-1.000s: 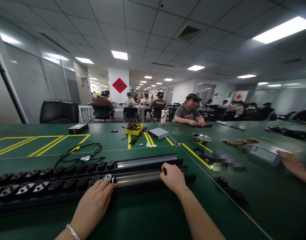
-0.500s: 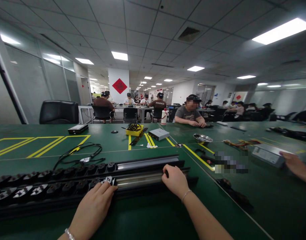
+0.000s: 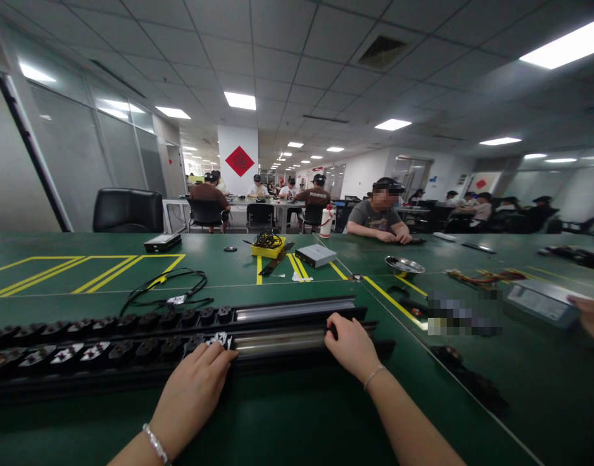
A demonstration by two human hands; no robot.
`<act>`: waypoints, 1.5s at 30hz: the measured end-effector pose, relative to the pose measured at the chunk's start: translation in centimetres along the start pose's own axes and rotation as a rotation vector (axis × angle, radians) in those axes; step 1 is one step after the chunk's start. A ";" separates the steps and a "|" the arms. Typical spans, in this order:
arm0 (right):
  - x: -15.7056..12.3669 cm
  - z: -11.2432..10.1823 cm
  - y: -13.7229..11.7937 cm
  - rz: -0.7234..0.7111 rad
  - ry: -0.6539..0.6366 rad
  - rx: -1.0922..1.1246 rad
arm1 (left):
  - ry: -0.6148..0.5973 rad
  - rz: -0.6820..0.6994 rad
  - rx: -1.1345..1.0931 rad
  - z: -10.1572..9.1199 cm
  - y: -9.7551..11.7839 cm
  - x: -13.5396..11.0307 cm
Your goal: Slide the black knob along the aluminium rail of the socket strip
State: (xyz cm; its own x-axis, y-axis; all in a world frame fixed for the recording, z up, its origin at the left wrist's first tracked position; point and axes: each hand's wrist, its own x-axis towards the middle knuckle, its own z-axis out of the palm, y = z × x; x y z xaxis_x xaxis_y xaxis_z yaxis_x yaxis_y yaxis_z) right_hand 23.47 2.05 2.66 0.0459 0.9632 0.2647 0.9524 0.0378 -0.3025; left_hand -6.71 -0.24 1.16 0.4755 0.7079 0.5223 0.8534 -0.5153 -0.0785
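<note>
Two long black power strips lie side by side across the green table (image 3: 297, 414). My left hand (image 3: 192, 391) rests on the near strip (image 3: 131, 353), fingertips at the last socket by the bare metal rail. My right hand (image 3: 351, 346) curls over the right end of that near strip, fingers bent on its rail. The far strip (image 3: 287, 309) lies just behind, touched by neither hand.
A black cable (image 3: 163, 291) loops behind the strips. Further back sit a yellow tray of cables (image 3: 267, 244), a grey box (image 3: 316, 254) and a metal dish (image 3: 404, 264). Another person's hand (image 3: 591, 317) holds a grey unit (image 3: 539, 301) at the right. Several people sit beyond.
The view has shifted slightly, so everything sits a little to the right in frame. Both my hands keep their places on the near strip.
</note>
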 end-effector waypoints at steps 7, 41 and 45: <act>0.0 -0.1 0.0 0.009 -0.016 0.021 | 0.012 -0.006 -0.017 -0.1 0.0 0.0; -0.1 0.0 0.3 0.019 0.048 0.010 | 0.019 0.006 -0.008 0.6 -0.3 -0.4; -0.1 0.0 0.3 0.011 0.049 0.024 | 0.029 0.014 -0.001 0.5 -0.2 -0.3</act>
State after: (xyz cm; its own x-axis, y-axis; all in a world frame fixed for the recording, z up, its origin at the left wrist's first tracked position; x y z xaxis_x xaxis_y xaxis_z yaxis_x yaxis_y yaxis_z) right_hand 23.75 1.93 2.50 0.0713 0.9493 0.3061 0.9444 0.0345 -0.3271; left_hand -6.92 -0.09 0.56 0.4810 0.6864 0.5455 0.8464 -0.5257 -0.0849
